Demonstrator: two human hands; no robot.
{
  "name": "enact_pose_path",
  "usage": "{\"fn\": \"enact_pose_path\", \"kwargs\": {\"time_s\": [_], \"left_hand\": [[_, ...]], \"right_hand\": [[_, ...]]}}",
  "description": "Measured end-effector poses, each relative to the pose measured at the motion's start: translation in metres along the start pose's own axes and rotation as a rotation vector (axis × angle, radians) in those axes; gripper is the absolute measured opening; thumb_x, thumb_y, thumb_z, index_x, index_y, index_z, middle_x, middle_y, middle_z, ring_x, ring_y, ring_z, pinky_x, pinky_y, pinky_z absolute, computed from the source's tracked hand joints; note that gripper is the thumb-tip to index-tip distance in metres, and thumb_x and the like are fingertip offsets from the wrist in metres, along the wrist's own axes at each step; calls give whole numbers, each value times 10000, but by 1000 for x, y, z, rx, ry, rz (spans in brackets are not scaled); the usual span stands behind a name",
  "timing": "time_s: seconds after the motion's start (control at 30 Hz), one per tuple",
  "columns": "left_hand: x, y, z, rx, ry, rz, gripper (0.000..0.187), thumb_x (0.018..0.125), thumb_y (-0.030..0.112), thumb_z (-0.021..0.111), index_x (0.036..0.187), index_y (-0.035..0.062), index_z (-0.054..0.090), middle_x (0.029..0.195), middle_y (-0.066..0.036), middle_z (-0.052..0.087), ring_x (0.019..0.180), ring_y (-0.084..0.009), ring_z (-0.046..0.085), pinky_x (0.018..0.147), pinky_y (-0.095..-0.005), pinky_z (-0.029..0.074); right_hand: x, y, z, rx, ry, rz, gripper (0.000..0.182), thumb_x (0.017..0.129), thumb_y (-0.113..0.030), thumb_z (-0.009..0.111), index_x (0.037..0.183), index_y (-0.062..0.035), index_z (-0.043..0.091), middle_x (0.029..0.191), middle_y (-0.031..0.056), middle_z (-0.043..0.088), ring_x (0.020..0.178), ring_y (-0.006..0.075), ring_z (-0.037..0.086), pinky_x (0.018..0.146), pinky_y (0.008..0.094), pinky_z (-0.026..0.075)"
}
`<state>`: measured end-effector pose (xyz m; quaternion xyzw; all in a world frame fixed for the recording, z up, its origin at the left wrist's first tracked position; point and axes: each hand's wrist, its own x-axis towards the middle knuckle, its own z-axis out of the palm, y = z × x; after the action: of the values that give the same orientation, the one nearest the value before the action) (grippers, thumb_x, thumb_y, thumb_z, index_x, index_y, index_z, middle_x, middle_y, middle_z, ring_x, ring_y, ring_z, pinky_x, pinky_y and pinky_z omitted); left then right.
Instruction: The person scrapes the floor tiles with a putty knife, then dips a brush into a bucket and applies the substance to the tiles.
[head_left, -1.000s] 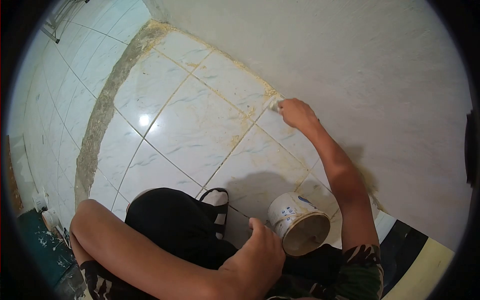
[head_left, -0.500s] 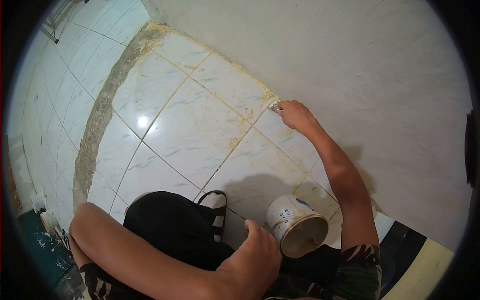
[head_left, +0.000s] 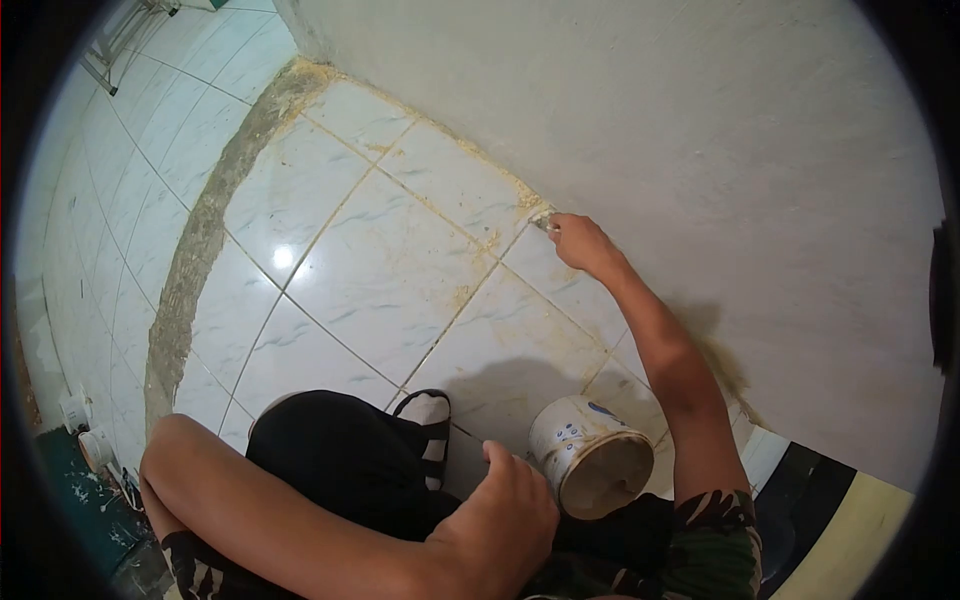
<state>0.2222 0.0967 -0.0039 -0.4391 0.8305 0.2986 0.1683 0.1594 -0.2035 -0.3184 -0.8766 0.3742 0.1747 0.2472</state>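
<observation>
My right hand (head_left: 582, 243) grips a small scraper (head_left: 544, 220), its blade at the joint where the tiled floor meets the wall. Yellowish crumbs (head_left: 525, 192) lie along that joint beside the blade. My left hand (head_left: 507, 510) is near my knee, just left of a white bucket (head_left: 592, 458); its fingers are curled, and what they hold, if anything, is hidden. The bucket is tilted with its opening toward me, and its inside is coated in a pale residue.
A rough grey strip (head_left: 205, 225) without tiles curves down the left of the tiled floor (head_left: 340, 330). The plain wall (head_left: 700, 130) rises at the right. My sandalled foot (head_left: 428, 425) rests left of the bucket. Metal legs (head_left: 105, 60) stand at the upper left.
My right hand and the scraper have shifted slightly left and down in view. The camera view has also moved a little. My left hand keeps about the same pose.
</observation>
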Motion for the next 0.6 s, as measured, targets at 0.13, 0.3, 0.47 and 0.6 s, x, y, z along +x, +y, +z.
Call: {"fn": "enact_pose_path", "kwargs": {"time_s": [0.13, 0.3, 0.47, 0.6], "left_hand": [[4, -5, 19, -2, 126, 87, 458, 975, 267, 547, 1299, -41, 645, 1215, -260, 677, 1126, -393, 669, 978, -561, 490], [12, 7, 22, 25, -24, 70, 567, 984, 408, 578, 1358, -17, 611, 1312, -181, 644, 1226, -346, 599, 1097, -538, 410], [23, 3, 21, 46, -109, 174, 550, 1002, 378, 553, 1365, -31, 606, 1356, -216, 622, 1255, -368, 587, 1090, -562, 411], [24, -5, 37, 51, -47, 200, 408, 961, 268, 578, 1249, 13, 712, 1191, -215, 669, 1107, -405, 627, 973, -646, 424]], "right_hand": [[-7, 0, 12, 142, 81, -5, 302, 974, -189, 634, 1225, -31, 691, 1136, 269, 711, 1096, 442, 670, 943, 478, 528], [-15, -15, 46, 246, 182, 67, 259, 967, -181, 592, 1131, 2, 674, 1125, 293, 702, 1087, 464, 669, 923, 535, 533], [3, -38, 39, 265, 101, 280, 261, 941, -145, 584, 1121, 23, 671, 1136, 316, 692, 1116, 476, 659, 959, 531, 531], [11, -51, 45, 326, 217, 311, 277, 949, -153, 593, 1149, 18, 680, 1165, 310, 686, 1138, 471, 650, 968, 519, 520]]}}
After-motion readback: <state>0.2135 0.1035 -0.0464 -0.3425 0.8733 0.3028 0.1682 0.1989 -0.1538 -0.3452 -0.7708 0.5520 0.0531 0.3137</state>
